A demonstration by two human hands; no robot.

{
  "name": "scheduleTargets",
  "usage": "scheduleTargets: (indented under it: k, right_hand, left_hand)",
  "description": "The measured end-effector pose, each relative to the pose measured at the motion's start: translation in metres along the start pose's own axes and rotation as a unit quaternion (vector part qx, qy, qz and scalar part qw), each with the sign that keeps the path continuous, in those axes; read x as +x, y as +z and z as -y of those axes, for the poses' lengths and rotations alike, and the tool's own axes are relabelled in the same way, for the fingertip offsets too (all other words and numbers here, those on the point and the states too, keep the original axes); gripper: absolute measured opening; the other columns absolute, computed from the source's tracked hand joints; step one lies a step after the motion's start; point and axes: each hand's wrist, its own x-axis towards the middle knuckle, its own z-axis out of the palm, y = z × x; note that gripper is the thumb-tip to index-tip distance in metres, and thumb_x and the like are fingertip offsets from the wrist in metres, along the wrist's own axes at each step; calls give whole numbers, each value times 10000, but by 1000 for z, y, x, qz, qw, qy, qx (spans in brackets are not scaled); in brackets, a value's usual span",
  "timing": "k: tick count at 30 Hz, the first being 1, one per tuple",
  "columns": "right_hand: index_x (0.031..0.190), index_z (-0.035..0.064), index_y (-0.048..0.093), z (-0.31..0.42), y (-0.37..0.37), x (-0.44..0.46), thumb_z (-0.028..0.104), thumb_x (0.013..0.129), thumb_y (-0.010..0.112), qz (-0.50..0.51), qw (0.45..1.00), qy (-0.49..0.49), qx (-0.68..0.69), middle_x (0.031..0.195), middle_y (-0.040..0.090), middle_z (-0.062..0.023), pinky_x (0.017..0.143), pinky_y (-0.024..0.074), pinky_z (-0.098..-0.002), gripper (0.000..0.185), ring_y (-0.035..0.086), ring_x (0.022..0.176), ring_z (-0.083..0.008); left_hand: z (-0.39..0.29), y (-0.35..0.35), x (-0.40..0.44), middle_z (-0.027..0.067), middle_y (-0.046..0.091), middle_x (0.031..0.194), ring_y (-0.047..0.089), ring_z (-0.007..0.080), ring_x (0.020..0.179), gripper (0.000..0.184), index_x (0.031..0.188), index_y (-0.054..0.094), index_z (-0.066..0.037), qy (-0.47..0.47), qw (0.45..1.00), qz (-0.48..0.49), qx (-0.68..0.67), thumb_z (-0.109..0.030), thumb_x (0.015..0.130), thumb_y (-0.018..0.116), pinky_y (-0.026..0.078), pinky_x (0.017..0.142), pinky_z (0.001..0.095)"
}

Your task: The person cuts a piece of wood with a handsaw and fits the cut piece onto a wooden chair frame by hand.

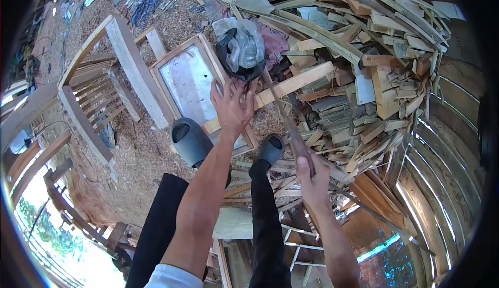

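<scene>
My left hand (232,109) is curled over a pale wooden board (291,86), its fingers reaching past the far edge. The board lies slantwise across a wooden frame with a whitish panel (188,82). In my right hand (313,180) is the brown handle of a handsaw (297,145), fingers wrapped round it. Its narrow blade points up and left, crossing the board to the right of my left hand. I cannot tell whether the teeth touch the wood. My feet, in dark slip-on shoes, are on either side of the frame's near end.
Offcuts and wood strips (353,121) are heaped on the right, against a slatted wall (442,168). A slatted wooden chair-like frame (96,88) lies at left. Plastic bags (244,46) sit beyond the frame. Shavings cover the ground. A long dark strip (384,218) runs to the lower right.
</scene>
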Motion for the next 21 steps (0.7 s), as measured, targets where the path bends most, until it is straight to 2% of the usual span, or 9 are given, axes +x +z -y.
scheduleTargets:
  k: [2,3,5,6,8,9,11,14,21]
  right_hand:
    - [834,-4,608,14,-6,4,303,970,604,14,999,41,4,541,509,-63,488,402,-310,335,503,482,-137]
    - [834,-4,608,24,-6,6,303,970,604,14,999,40,3,541,509,-63,488,402,-310,335,503,482,-137]
    - [866,-16,620,38,-1,8,289,960,610,9,995,-38,-88,566,563,-117,511,455,-352,320,590,493,-243]
    - [866,-16,620,37,2,7,289,960,610,9,995,-34,-90,566,563,-117,511,455,-352,320,590,493,-243]
    - [1037,-16,652,35,11,9,264,962,609,41,991,-52,-112,568,540,-90,500,438,-341,293,541,481,-181]
    - [1037,-16,652,34,16,10,264,962,609,42,991,-51,-113,568,540,-90,500,438,-341,293,541,481,-181]
    - [988,-9,650,31,24,15,282,950,617,30,987,-66,-145,578,581,-149,527,469,-383,295,615,513,-301]
    - [933,-5,639,33,25,16,293,943,620,50,984,-50,-162,603,608,-182,541,485,-412,298,636,560,-373]
    - [866,-5,622,52,9,-4,274,943,622,60,979,-65,-186,548,565,-180,511,475,-413,289,607,500,-374]
  left_hand:
    - [2,-4,0,230,611,1140,548,356,1132,303,945,684,-8,166,985,40,7,-288,930,568,321,1057,499]
    - [3,-6,2,230,611,1140,548,356,1132,303,945,684,-8,166,985,38,6,-288,930,568,321,1057,499]
    - [2,-4,4,216,678,918,634,330,966,361,971,685,-19,54,976,210,-30,-339,962,517,307,1072,490]
    - [0,-2,5,196,678,754,668,343,826,390,969,684,-16,64,982,176,-22,-339,984,465,296,1090,479]
    - [0,-6,8,202,675,750,671,351,824,394,962,679,-7,64,975,212,-6,-331,984,456,290,1105,478]
    - [1,-7,9,209,671,746,673,358,821,397,954,674,2,67,966,248,9,-322,984,447,285,1119,477]
    - [6,1,8,215,664,716,675,349,800,418,903,666,-1,80,972,219,-15,-342,988,439,277,1133,463]
    - [8,5,5,221,655,679,679,338,775,436,856,659,-5,76,974,212,-33,-351,988,430,259,1158,446]
    - [5,2,11,232,653,687,677,336,758,376,884,669,-11,61,973,218,-33,-300,955,440,267,1159,432]
